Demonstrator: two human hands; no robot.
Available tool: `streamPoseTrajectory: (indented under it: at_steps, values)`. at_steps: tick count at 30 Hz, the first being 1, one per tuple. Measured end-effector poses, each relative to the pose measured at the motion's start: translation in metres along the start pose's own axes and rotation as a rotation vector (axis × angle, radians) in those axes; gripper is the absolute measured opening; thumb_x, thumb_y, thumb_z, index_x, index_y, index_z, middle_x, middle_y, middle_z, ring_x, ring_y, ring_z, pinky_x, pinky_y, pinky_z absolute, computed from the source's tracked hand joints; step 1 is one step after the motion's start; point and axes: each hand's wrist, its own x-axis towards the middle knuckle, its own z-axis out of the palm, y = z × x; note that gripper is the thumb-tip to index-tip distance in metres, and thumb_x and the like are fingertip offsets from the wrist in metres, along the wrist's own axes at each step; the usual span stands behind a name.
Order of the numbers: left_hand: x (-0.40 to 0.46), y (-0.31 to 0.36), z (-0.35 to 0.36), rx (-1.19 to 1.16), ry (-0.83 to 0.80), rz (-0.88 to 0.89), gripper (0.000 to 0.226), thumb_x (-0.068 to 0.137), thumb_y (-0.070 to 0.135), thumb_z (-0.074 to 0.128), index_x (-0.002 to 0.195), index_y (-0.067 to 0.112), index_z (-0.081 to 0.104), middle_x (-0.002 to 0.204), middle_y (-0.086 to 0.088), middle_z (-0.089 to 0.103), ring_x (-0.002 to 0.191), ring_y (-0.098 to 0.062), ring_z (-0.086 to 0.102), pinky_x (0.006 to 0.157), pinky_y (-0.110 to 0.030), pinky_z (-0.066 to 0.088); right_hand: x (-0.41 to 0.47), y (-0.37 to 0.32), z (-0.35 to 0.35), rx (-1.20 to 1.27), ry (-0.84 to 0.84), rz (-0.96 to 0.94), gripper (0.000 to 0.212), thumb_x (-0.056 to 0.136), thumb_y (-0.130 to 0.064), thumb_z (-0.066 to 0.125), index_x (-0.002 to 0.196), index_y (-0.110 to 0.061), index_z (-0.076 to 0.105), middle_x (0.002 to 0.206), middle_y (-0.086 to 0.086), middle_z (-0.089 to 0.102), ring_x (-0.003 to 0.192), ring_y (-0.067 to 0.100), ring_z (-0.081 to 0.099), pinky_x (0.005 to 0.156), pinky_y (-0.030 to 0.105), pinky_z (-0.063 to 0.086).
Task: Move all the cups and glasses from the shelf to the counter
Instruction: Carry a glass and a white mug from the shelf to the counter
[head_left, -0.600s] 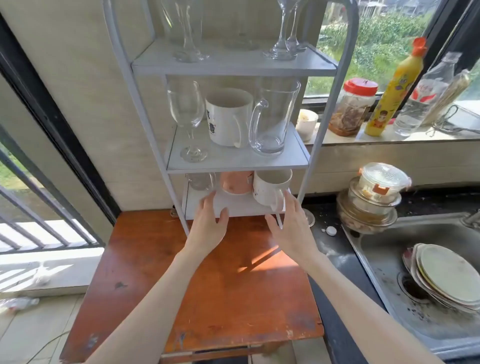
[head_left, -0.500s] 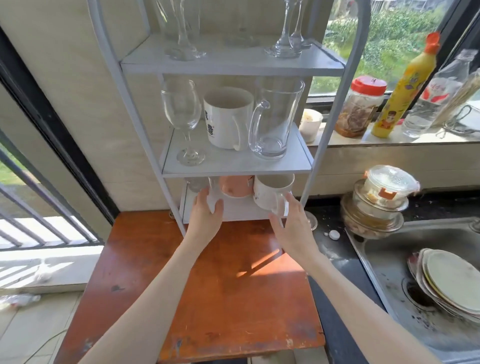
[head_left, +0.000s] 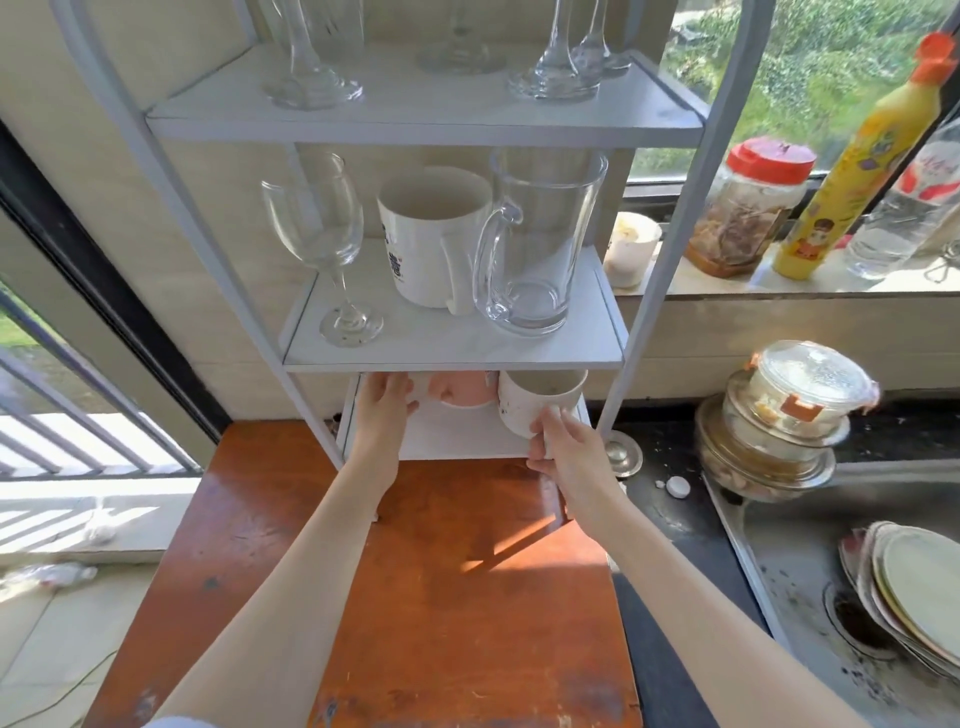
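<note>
A white three-tier rack stands on a wooden table. Its top shelf holds several stemmed glasses. On the middle shelf are a wine glass, a white printed mug and a clear glass mug. The bottom shelf holds a pink cup and a white mug. My right hand grips that white mug's handle. My left hand reaches under the middle shelf, fingers curled around a small clear glass that is mostly hidden.
A dark counter runs right of the table to a steel sink with stacked plates. Stacked lidded bowls sit at the counter's back. A jar, yellow bottle and small cup line the windowsill.
Both hands have moved forward into the bottom shelf. The right hand closed on the white mug's handle, and the left hand closed around the small glass.
</note>
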Motion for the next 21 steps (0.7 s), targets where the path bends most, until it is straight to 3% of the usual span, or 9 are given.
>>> streamPoseTrajectory:
  at_steps: [3,6,8,12,17,21]
  values:
    - [-0.007,-0.005,-0.005,0.009,0.086,-0.012,0.040,0.097,0.027,0.038,0.125,0.000,0.047,0.079,0.002,0.046,0.078,-0.011,0.049,0.080,-0.031,0.045,0.000,-0.003,0.000,-0.042,-0.008,0.014,0.038,0.099,-0.034,0.033,0.071,-0.014,0.049,0.047,-0.006,0.040,0.052,0.013,0.038,0.058,0.024,0.037]
    - [-0.024,-0.005,-0.011,0.008,0.126,0.014,0.046,0.098,0.033,0.033,0.122,-0.003,0.046,0.084,-0.013,0.046,0.084,-0.025,0.050,0.080,-0.033,0.044,-0.001,-0.006,0.000,-0.080,-0.008,-0.006,0.039,0.100,-0.034,0.030,0.069,-0.015,0.045,0.045,-0.006,0.035,0.050,0.013,0.033,0.050,0.023,0.028]
    - [-0.037,-0.006,-0.017,0.017,0.142,0.020,0.033,0.097,0.032,0.031,0.099,0.005,0.051,0.079,-0.003,0.043,0.079,-0.020,0.045,0.072,-0.029,0.042,-0.007,-0.004,-0.002,-0.091,-0.007,-0.015,0.039,0.100,-0.033,0.030,0.067,-0.015,0.043,0.048,-0.005,0.033,0.049,0.013,0.030,0.050,0.024,0.025]
    - [-0.067,-0.009,-0.032,-0.025,0.116,0.007,0.029,0.095,0.022,0.033,0.066,0.020,0.035,0.063,0.003,0.031,0.057,-0.013,0.029,0.057,-0.028,0.027,-0.036,0.000,-0.008,-0.099,-0.022,-0.060,0.040,0.100,-0.031,0.032,0.065,-0.014,0.041,0.050,-0.004,0.032,0.051,0.014,0.028,0.053,0.027,0.023]
    - [-0.115,-0.007,-0.050,-0.002,0.058,0.021,0.030,0.093,0.018,0.036,0.064,0.019,0.032,0.059,0.004,0.028,0.054,-0.012,0.024,0.054,-0.029,0.024,-0.094,0.004,-0.026,-0.098,-0.055,-0.140,0.039,0.100,-0.028,0.033,0.064,-0.014,0.038,0.043,-0.012,0.030,0.049,0.013,0.028,0.051,0.027,0.024]
    - [-0.162,-0.011,-0.050,0.080,-0.049,0.050,0.031,0.090,0.017,0.037,0.060,0.018,0.029,0.058,0.003,0.027,0.056,-0.013,0.025,0.057,-0.029,0.026,-0.150,0.020,-0.048,-0.046,0.020,-0.153,0.038,0.100,-0.025,0.034,0.064,-0.014,0.038,0.044,-0.012,0.030,0.047,0.011,0.026,0.049,0.025,0.022]
